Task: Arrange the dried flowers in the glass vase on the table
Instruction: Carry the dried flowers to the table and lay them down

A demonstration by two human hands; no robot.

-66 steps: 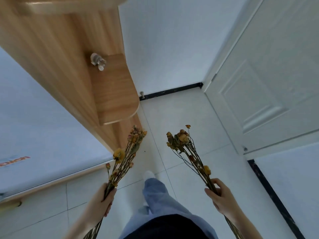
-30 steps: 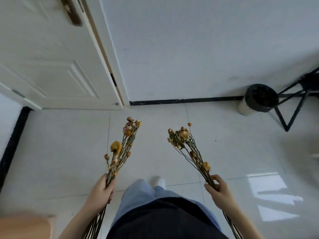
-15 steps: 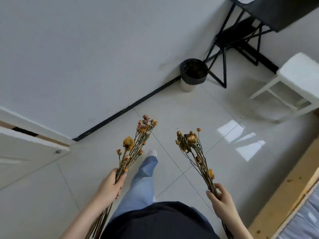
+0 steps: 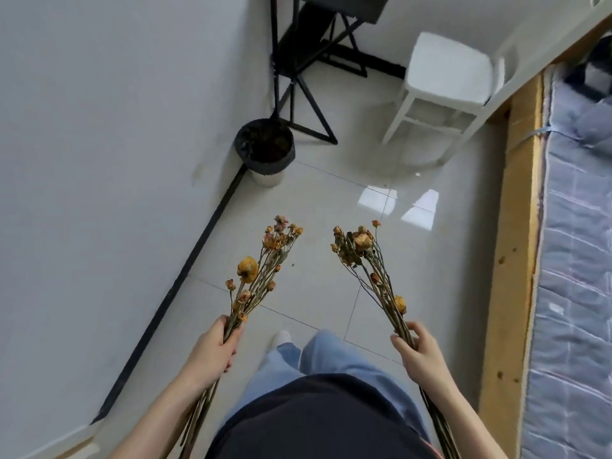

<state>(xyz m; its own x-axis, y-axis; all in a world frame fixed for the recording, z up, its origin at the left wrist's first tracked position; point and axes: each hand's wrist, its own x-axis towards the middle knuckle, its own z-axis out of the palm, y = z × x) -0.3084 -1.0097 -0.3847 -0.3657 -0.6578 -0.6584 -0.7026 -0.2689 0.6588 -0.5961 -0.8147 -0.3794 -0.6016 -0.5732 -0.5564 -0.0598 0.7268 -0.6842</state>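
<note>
My left hand (image 4: 212,349) grips the stems of a bunch of dried yellow and pink flowers (image 4: 261,266), heads pointing up and forward. My right hand (image 4: 419,354) holds a second bunch of dried flowers (image 4: 361,250) by its stems, fingers curled round them. Both bunches' long stems run down past my forearms out of the frame. A black table (image 4: 344,5) on crossed black legs stands at the far top, mostly cut off. No glass vase is in view.
I stand on a pale tiled floor (image 4: 331,200). A white wall (image 4: 99,127) runs along the left. A bin with a black liner (image 4: 265,150) sits by the wall. A white stool (image 4: 443,77) stands beyond, and a wood-framed bed (image 4: 516,260) lies on the right.
The view has swung right, from a wooden shelf and a white door, along the wall, to the bin, table, stool and bed. Both hands keep holding their bunches the same way.
</note>
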